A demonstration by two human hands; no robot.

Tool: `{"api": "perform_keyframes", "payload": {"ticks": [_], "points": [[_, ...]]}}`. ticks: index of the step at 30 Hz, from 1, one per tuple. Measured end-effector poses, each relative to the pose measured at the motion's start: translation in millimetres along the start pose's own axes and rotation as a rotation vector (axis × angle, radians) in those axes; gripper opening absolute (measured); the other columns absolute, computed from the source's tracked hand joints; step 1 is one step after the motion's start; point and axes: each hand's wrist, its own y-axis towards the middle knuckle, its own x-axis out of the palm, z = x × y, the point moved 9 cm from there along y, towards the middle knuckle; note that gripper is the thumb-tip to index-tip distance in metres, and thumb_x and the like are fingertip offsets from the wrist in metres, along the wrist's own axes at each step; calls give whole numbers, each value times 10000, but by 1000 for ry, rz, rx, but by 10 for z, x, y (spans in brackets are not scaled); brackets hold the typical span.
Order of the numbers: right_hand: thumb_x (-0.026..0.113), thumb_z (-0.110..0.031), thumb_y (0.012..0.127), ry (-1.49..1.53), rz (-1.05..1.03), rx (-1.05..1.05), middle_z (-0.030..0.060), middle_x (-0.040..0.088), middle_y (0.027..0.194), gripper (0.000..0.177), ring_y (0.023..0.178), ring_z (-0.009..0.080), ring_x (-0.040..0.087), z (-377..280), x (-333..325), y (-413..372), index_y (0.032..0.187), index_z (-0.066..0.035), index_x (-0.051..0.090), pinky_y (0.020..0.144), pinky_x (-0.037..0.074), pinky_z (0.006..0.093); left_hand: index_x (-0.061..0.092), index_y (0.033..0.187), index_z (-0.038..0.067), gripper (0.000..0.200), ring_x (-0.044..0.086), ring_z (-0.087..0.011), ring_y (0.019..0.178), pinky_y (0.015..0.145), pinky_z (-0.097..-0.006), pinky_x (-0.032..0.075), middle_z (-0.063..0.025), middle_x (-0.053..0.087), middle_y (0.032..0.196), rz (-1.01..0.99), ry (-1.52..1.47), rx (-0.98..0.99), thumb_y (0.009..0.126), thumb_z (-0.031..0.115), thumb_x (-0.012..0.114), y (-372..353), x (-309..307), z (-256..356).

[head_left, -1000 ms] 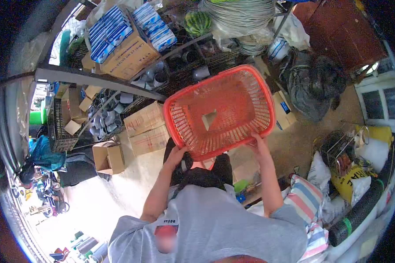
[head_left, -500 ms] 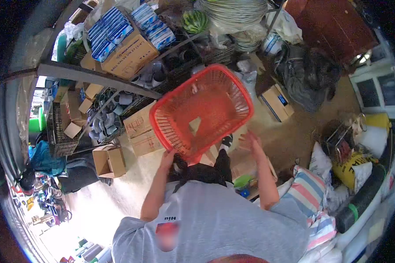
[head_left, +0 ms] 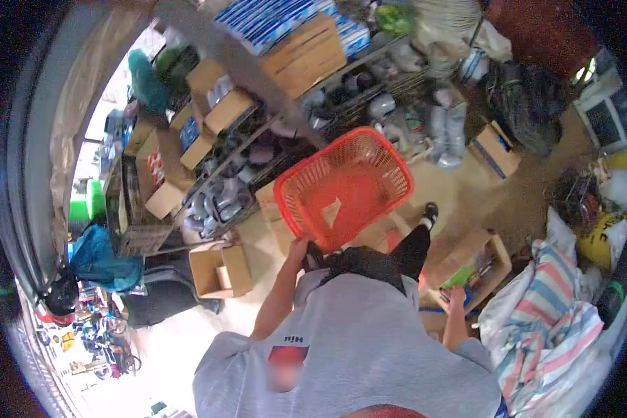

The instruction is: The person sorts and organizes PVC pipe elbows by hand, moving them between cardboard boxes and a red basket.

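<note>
My left hand (head_left: pixel 300 250) is closed on the near-left rim of a red plastic laundry-style basket (head_left: pixel 352 182) with slotted walls. The basket is held in front of my body, its open top toward me. A small pale scrap (head_left: pixel 332 212) lies on its bottom. My right hand (head_left: pixel 457 297) is down to the right, away from the basket, at the near side of an open cardboard box (head_left: pixel 497 256). A green item (head_left: pixel 470 277) and other small things sit in that box, close to my fingers. The fingers are too blurred to show a grip.
Racks with grey pipe fittings (head_left: pixel 219 205) and opened cartons stand front left. An open cardboard box (head_left: pixel 221 272) is on the floor at left. Clear plastic-wrapped items (head_left: pixel 448 132) and another carton (head_left: pixel 494 150) lie ahead. Striped sacks (head_left: pixel 547 313) crowd the right side.
My right hand has gone from open beside the basket down and right to the cardboard box. My left hand keeps hold of the basket. The view has shifted, and one leg is stretched farther out right.
</note>
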Motion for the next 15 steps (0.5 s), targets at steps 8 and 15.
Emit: {"api": "perform_keyframes", "payload": {"ticks": [8, 15], "points": [[470, -435, 1004, -393, -228, 104, 138, 618, 1230, 441, 1091, 316, 635, 2267, 1215, -1719, 1332, -144, 518, 839, 531, 583, 637, 1100, 37, 368, 690, -249, 825, 698, -425, 573, -90, 674, 927, -38, -540, -215, 915, 355, 628, 31, -1864, -2455], [552, -402, 979, -493, -294, 227, 140, 598, 1262, 456, 1090, 345, 629, 2852, 1439, -1947, 1354, -150, 487, 886, 507, 605, 624, 1155, 3, 885, 677, -333, 729, 562, -442, 550, -182, 691, 946, -134, -494, -361, 869, 797, 356, -761, -2630, -2928]]}}
